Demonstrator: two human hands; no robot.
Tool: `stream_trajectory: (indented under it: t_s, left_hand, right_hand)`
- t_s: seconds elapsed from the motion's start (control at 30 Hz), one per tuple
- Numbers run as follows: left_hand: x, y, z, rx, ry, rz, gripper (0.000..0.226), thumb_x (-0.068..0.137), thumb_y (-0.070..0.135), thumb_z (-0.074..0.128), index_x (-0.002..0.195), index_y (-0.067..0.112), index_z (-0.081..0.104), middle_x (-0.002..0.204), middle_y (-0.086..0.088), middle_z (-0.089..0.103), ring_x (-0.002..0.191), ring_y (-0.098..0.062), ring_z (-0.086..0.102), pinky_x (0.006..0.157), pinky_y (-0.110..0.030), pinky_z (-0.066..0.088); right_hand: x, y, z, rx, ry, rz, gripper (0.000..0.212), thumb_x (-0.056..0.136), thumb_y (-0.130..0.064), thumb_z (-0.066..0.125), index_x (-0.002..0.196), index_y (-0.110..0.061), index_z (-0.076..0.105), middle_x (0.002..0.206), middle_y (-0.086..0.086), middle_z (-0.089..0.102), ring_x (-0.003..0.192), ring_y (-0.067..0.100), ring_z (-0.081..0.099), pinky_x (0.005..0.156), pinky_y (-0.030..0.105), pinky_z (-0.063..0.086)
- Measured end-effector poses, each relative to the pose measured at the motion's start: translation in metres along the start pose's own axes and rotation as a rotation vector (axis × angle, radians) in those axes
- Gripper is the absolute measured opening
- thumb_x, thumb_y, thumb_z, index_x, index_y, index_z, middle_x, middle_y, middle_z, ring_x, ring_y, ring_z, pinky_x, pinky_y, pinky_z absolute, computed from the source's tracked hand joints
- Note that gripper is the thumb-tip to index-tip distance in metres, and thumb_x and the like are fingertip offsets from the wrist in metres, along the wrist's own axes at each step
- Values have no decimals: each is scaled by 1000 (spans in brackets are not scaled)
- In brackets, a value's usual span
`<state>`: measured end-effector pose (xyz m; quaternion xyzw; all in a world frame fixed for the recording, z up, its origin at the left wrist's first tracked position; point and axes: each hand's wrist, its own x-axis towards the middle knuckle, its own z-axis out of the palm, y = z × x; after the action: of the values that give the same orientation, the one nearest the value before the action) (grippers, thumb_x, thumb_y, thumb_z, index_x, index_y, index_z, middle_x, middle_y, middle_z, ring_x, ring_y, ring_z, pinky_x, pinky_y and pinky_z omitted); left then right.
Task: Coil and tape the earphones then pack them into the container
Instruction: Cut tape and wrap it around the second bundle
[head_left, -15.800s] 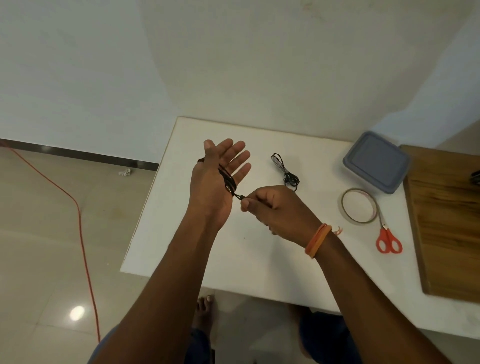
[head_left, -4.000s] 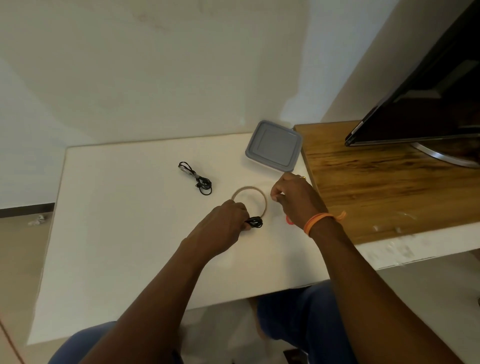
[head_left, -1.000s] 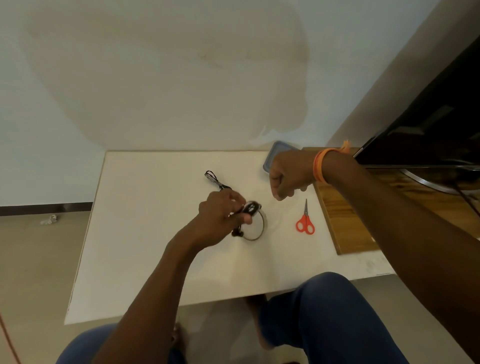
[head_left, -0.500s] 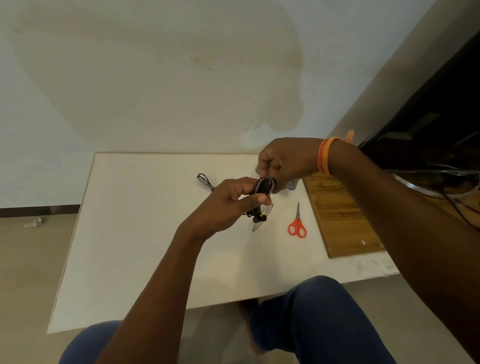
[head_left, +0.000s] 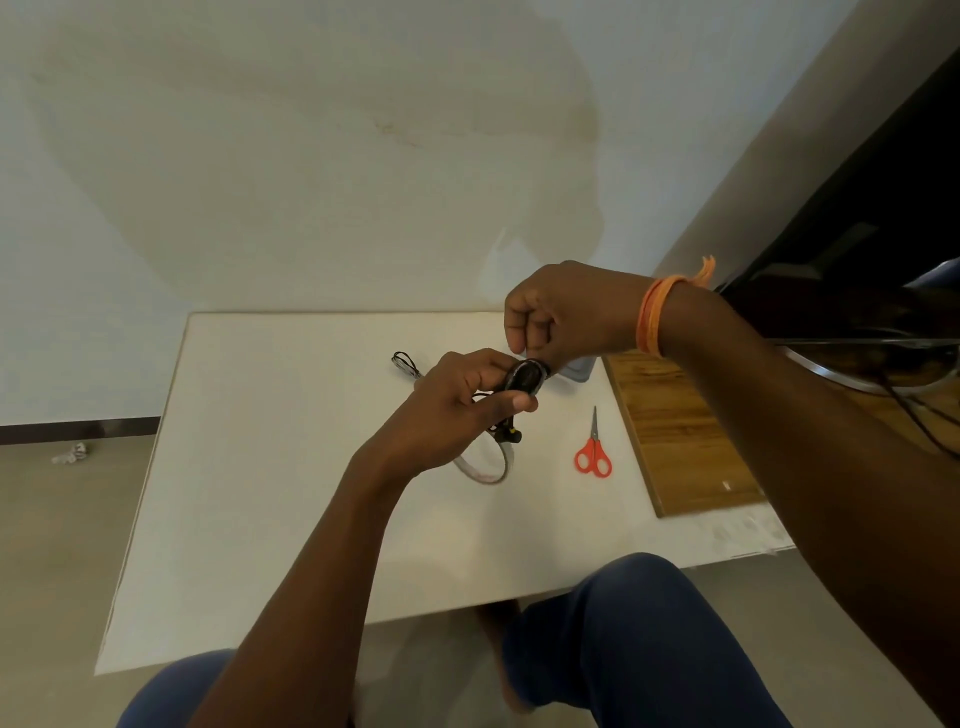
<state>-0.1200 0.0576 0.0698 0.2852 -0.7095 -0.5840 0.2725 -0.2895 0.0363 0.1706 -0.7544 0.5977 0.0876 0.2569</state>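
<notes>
Left hand (head_left: 457, 410) is gripping the coiled black earphones (head_left: 524, 376) above the white table (head_left: 291, 467), thumb and curled fingers closing round the bundle; a short cable end with a plug is hanging down below the thumb. Right hand (head_left: 561, 317), fingers curled, is pinching at the top edge of the coil; whether a strip of tape is between those fingertips, cannot tell. An orange thread band (head_left: 652, 317) is sitting on the right wrist.

Tape roll (head_left: 488, 465) is lying flat on the table just under the left hand, partly hidden by it. Red-handled scissors (head_left: 593, 447) are lying to the right of the roll, blades pointing away from the person. A second earphone bundle (head_left: 405, 362) is lying on the table beyond the left hand, mostly hidden by it. Only a corner of the grey container (head_left: 579, 370) is showing below the right hand, next to the wooden board (head_left: 675, 431). A dark screen on a stand (head_left: 857, 291) is standing at far right.
</notes>
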Motion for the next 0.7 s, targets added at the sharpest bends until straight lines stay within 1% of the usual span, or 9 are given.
stream_trajectory:
  t_s: [0.1, 0.17, 0.3, 0.4, 0.47, 0.53, 0.57, 0.63, 0.7]
  left_hand:
    - [-2, 4, -2, -43, 0, -30, 11, 92, 16, 65, 94, 17, 77, 107, 3, 65, 82, -17, 69, 73, -24, 57]
    - [-3, 4, -4, -73, 0, -66, 11, 92, 16, 66, 93, 16, 77, 105, 0, 66, 86, -20, 68, 73, -21, 54]
    - [-6, 5, -5, -112, -54, -90, 12, 92, 16, 65, 94, 14, 77, 102, 1, 68, 88, -13, 65, 73, -15, 48]
    - [-7, 8, -6, -191, -15, -72, 16, 91, 21, 63, 94, 15, 77, 106, -2, 70, 101, -21, 66, 83, -18, 50]
    - [-7, 9, -8, -237, 17, -92, 19, 88, 27, 61, 91, 15, 76, 105, -6, 71, 98, -20, 67, 84, -20, 49]
    - [-6, 8, -8, -267, 37, -147, 20, 86, 32, 62, 89, 18, 77, 99, -2, 74, 93, -12, 66, 86, -21, 48]
    - [-6, 6, -8, -275, 43, -175, 19, 85, 33, 64, 88, 19, 77, 97, 0, 75, 93, -10, 66, 88, -22, 48]
    - [-5, 4, -8, -269, 63, -224, 16, 86, 31, 67, 87, 19, 77, 96, 1, 76, 93, -8, 67, 92, -27, 48]
    - [-5, 3, -8, -244, 83, -256, 13, 89, 28, 68, 87, 19, 77, 96, -1, 76, 92, -7, 66, 93, -30, 47]
  right_hand:
    - [0, 1, -1, 6, -18, -17, 22, 76, -14, 81, 90, -18, 65, 77, -4, 70, 67, 7, 65, 78, 27, 56]
    - [0, 1, 0, 35, -35, -30, 23, 75, -15, 83, 89, -18, 65, 75, -5, 70, 64, 5, 65, 78, 27, 56]
    - [-2, 7, -1, 114, -64, -57, 23, 74, -12, 83, 90, -16, 66, 79, -1, 73, 69, 11, 69, 81, 31, 59]
    - [-17, 23, -4, 468, -49, -54, 29, 75, -9, 80, 100, -11, 67, 86, 5, 75, 77, 18, 72, 80, 32, 58]
    - [-32, 38, 9, 804, 139, -9, 36, 72, -13, 81, 103, -6, 66, 89, 10, 73, 78, 24, 68, 73, 34, 57]
    - [-37, 55, 41, 986, 386, 166, 36, 73, -22, 79, 100, -3, 65, 86, 12, 71, 74, 23, 66, 64, 35, 55]
    - [-35, 63, 63, 944, 475, 298, 31, 76, -25, 79, 94, -4, 65, 82, 10, 70, 73, 22, 65, 62, 36, 56]
    - [-23, 83, 117, 686, 501, 568, 21, 81, -24, 78, 82, -8, 65, 76, 8, 67, 72, 24, 64, 69, 41, 59]
    - [-14, 94, 166, 506, 427, 732, 25, 85, -29, 73, 88, -5, 67, 85, 13, 68, 81, 29, 66, 79, 43, 59]
